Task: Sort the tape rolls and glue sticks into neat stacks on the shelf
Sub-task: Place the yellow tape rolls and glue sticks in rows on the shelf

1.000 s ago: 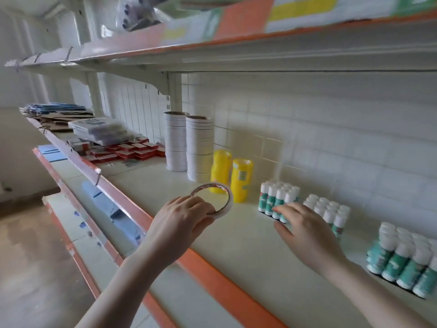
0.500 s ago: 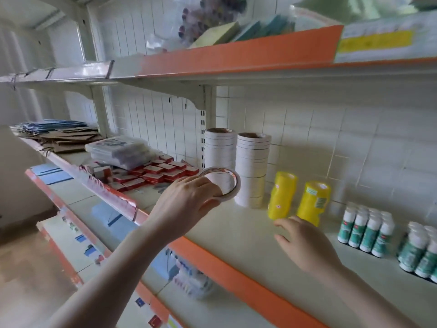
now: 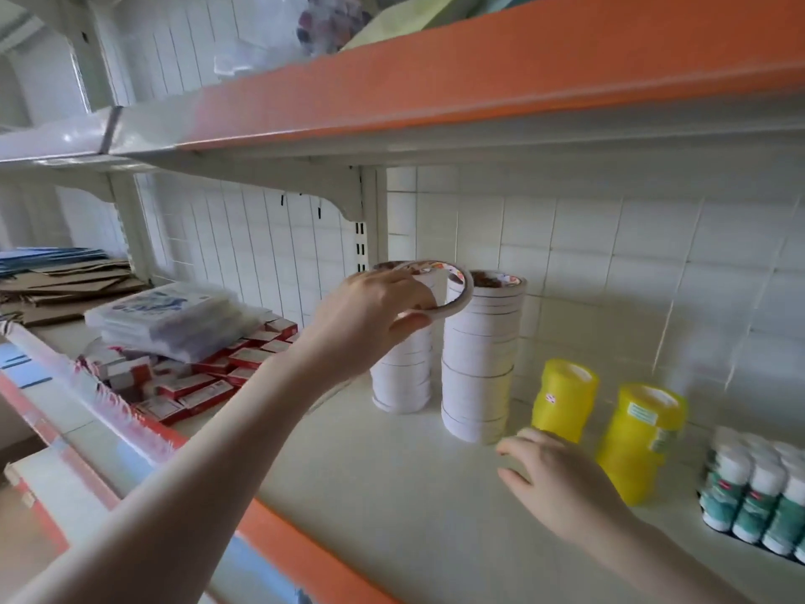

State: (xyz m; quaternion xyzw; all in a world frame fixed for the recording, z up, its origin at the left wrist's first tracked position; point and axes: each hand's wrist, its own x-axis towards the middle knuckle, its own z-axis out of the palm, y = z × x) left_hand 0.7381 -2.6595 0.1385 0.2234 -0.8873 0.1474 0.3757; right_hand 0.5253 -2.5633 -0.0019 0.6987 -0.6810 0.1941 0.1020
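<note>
Grip: my left hand (image 3: 370,316) pinches a tape roll (image 3: 453,294), level with the white stacks' (image 3: 479,364) tops at 12 o'clock.
Right hand (image 3: 553,481): fingers loose, holding nothing.
Done: glue sticks (image 3: 758,494) grouped (3 o'clock).
Left: seat this roll.

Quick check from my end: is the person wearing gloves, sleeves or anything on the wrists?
No. The left hand and right hand are bare, without gloves, rings or watch. Both forearms are uncovered as far as the frame shows; no sleeve is visible.
</note>
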